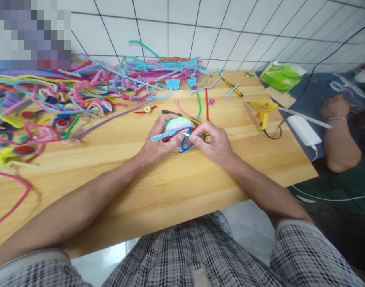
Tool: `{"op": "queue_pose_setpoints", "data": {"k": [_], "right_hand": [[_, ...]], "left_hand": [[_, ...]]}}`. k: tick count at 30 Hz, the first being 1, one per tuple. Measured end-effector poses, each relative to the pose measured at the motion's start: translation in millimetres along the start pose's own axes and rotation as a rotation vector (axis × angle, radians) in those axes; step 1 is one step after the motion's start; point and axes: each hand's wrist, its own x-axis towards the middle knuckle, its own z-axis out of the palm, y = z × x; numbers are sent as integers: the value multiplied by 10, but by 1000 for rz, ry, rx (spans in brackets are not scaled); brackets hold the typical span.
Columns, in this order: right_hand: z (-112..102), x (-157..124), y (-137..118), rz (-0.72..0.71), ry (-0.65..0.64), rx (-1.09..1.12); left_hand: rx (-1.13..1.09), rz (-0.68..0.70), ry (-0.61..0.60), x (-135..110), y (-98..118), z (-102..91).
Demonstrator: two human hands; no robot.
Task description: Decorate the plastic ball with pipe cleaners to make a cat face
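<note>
My left hand (154, 141) is wrapped round a ball of pipe cleaners (178, 122), pale green on top with pink, red and blue bands lower down. A light blue twisted piece (160, 137) sticks out to the left over the thumb side. On the ball's near side hangs a dark blue pipe cleaner loop (186, 148). My right hand (214, 142) is closed in a pinch at the ball's right side. A small pale pointed tip shows at its fingertips, too small to name. Behind the ball lies a dark, slim tool (168, 113), partly covered.
Heaped pipe cleaners (110, 81) cover the table's back left. Toward the right lie a yellow glue gun (263, 111) with its cord, a yellow cutter knife (232, 87) and a red stick (207, 104). Another person's arm (340, 135) is beside a white power strip (304, 130).
</note>
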Motion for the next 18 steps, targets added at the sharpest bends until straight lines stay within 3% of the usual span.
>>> {"op": "queue_pose_setpoints", "data": {"k": [3,7,9,12,15,18], "right_hand": [[-160,123,226,13,186,-24],[-570,475,736,238,446,-112],[-744,615,959,374,437,-224],[-905,661,1127,379,364,-393],[-1050,537,1100,368,347,-460],[-1264,328,960,549,294,-450]], "left_hand": [[-27,-45,6,12,-34,-12],[-96,-74,16,23,-66,-8],[-111,-88,21,31,-70,-8],[-119,-101,28,52,-97,-37],[-106,-126,45,84,-170,-95],[-110,-139,60,117,-239,-131]]}}
